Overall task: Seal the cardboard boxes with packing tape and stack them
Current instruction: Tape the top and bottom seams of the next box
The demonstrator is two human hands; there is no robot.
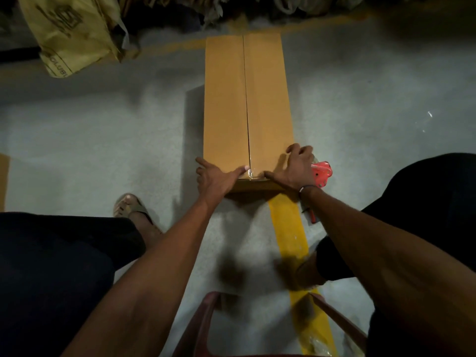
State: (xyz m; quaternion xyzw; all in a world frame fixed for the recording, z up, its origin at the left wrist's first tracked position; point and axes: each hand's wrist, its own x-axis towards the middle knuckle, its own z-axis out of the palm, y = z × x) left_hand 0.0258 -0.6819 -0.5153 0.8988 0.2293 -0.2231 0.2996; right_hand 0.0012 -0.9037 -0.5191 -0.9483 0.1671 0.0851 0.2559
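Cardboard box point(247, 106) lies long on the grey floor point(103, 130), flaps closed. Left hand point(215, 177) and right hand point(296, 168) press flat, fingers spread, on its near edge. Red tape dispenser point(322, 173) sits just beside.

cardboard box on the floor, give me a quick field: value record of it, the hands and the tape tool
box: long cardboard box lying on the grey floor, flaps closed
seam: centre seam runs lengthwise; clear tape shows only at the near end
left hand: left hand flat on the near left corner, fingers straight
right hand: right hand spread on the near right corner, pressing down
tape tool: red tape dispenser on the floor beside the right hand, not held
floor marking: yellow line running under the box
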